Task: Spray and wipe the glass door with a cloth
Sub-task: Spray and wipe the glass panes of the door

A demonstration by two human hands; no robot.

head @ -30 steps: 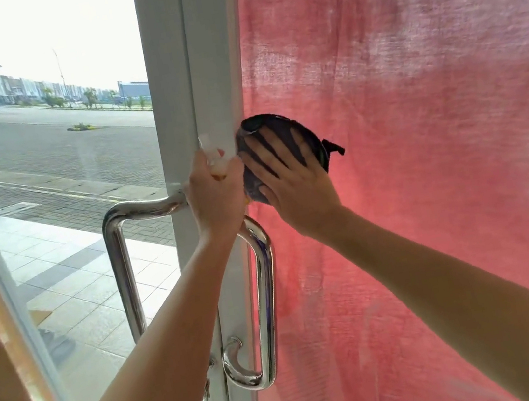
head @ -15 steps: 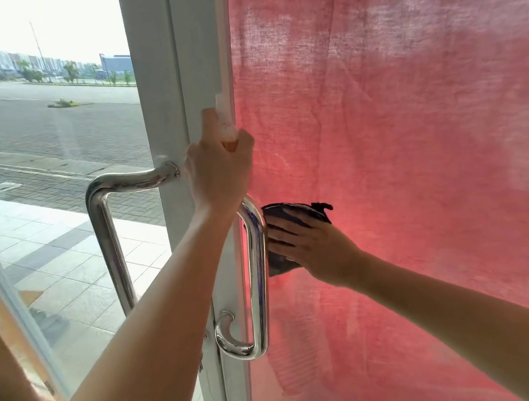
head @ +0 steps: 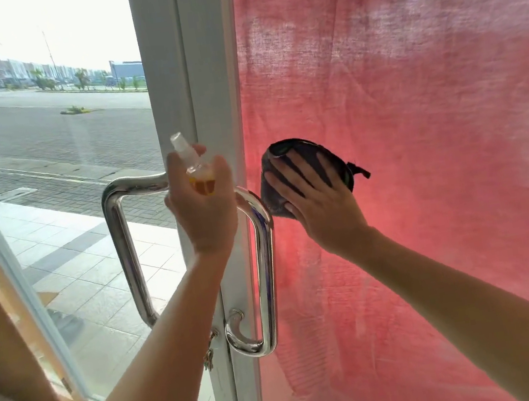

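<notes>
While your right hand point(head: 320, 203) pressed the cloth point(head: 306, 167) flat-fingered to the glass point(head: 420, 141) beside the handle point(head: 263, 269), it had climbed back from its lower spot half a second before, so wiping went on in vertical strokes. Your left hand point(head: 203, 206) gripped the bottle point(head: 198, 172) by the frame point(head: 197, 72), idle.

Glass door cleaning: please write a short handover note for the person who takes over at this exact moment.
Left hand: grips the small spray bottle, held up near the top of the steel door handle.
Right hand: fingers spread flat, presses the dark cloth on the glass door, just right of the handle; a red curtain shows through the glass.
Done: wiping is under way at handle height.
Left: how much glass is already clean cannot be told; probably the upper and lower areas.
</notes>
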